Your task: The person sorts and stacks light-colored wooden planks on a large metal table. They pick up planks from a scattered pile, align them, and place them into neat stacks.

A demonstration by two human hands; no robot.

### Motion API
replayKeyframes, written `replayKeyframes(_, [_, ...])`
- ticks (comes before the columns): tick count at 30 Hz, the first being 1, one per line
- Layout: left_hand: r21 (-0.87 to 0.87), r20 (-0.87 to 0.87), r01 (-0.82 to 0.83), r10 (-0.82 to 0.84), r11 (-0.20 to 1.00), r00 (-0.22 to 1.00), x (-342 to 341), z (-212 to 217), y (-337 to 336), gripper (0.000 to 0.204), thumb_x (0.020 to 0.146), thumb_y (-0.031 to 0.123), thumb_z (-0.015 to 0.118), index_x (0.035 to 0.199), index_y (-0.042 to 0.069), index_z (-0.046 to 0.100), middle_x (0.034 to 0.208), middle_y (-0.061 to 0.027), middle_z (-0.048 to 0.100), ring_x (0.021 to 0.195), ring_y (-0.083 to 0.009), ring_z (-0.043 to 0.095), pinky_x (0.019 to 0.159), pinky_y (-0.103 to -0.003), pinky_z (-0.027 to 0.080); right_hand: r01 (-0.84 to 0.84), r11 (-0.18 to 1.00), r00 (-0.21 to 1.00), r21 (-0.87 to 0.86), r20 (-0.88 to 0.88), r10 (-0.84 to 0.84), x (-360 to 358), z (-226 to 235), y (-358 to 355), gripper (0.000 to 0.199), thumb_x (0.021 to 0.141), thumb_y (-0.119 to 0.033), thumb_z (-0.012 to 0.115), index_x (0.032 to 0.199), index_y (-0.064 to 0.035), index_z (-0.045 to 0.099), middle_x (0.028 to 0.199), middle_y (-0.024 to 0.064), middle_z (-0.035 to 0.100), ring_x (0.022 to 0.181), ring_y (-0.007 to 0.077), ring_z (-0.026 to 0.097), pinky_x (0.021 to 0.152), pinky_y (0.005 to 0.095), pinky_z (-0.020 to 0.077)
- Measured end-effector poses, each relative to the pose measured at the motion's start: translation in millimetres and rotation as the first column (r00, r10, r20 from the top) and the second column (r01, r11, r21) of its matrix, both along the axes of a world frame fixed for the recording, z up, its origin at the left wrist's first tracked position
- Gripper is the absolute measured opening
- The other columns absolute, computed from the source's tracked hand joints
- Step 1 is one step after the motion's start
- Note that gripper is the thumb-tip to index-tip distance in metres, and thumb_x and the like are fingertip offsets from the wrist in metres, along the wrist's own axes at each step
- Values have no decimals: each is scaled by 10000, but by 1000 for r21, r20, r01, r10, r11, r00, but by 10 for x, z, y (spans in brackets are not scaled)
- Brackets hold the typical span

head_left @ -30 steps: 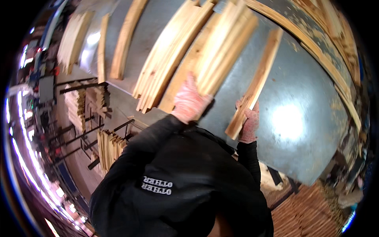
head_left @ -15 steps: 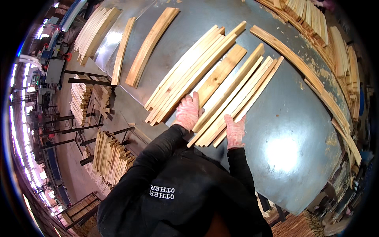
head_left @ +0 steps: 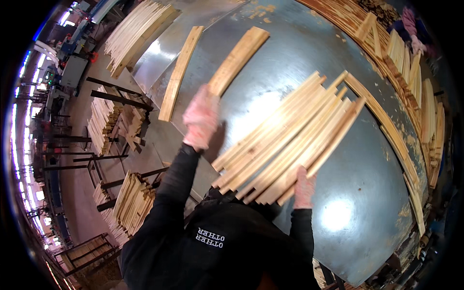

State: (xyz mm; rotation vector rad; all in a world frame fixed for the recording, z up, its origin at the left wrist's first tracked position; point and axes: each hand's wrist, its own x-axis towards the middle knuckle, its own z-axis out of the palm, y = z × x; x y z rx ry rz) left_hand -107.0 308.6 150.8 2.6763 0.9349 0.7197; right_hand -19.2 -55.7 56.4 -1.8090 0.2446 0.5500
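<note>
My left hand [head_left: 202, 118], in a pinkish work glove, is closed round the near end of a wide wooden plank [head_left: 239, 60] left of the middle. My right hand [head_left: 304, 191], gloved alike, lies against the right side of a row of wooden strips [head_left: 285, 145]. Its thumb and fingers are apart, with the thumb at the outermost strip's edge. The strips lie close together, with uneven ends and narrow gaps. A narrower plank [head_left: 181, 72] lies alone left of the held one. All this is on a grey metal table [head_left: 357, 212].
A stack of pale planks [head_left: 140, 34] stands at the far left. Long curved boards [head_left: 391, 130] run along the table's right side, with more timber beyond. Racks with wood stacks [head_left: 130, 203] stand on the left floor. Another person's gloved hand [head_left: 415, 46] shows at the far right.
My left hand has left the strips and moved left to the wide plank, which is shifted. The strips are pushed closer together, with my right hand still beside them. The view has shifted.
</note>
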Motion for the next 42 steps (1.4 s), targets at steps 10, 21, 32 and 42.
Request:
replayKeyframes(10, [-509,-425,-207,-35,836,905,135,-561,1117,821,891,512,644,1523,76,355,1441,-228,489,1340,-391,480,1063,-498,441,259,955,892,145,344,-294,287,1352,1162,414,883,-104,703,1260,-10,559,1150,71,575,989,177,581,883,308,492])
replayKeyframes(21, [-809,-208,-162,-18,565,978,91,-570,1327,731,871,408,729,1448,43,466,1255,-196,619,1122,-342,619,936,-456,510,-109,909,958,402,-202,204,-103,1221,3739,412,899,-165,762,1228,-16,564,1099,149,654,984,218,683,771,340,630])
replayKeyframes(32, [-767,-378,-453,252,454,891,-1138,-859,2151,628,953,480,598,1418,63,531,1176,-184,688,1101,-350,646,973,-417,494,-737,491,514,-465,87,854,-923,455,4975,939,913,-600,568,1465,109,296,1297,290,559,1175,425,588,992,461,475])
replayKeyframes(42, [-564,-467,-475,213,675,858,-524,-539,1551,730,857,277,695,1456,98,317,1346,-215,543,1211,-410,583,968,-502,506,-279,606,627,-745,336,703,-719,876,3761,936,817,-454,739,1505,12,308,1454,339,430,1407,461,359,1158,544,283])
